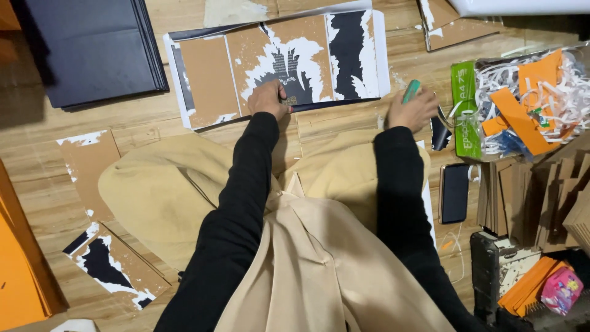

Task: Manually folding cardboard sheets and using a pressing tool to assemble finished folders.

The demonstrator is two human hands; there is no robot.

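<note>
The left hand (268, 99) presses its bent fingers on the near edge of a big flat brown cardboard sheet with torn black and white paper (276, 61). The sheet lies past the fingers, long side running left to right. The right hand (412, 110) is closed around a small green tool (411, 91), just off the sheet's right end, so the left hand is nearer

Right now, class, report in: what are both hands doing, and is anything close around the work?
Left hand pressing on torn cardboard sheet. Right hand gripping green tool beside sheet. Box of paper scraps and phone nearby on floor.
</note>
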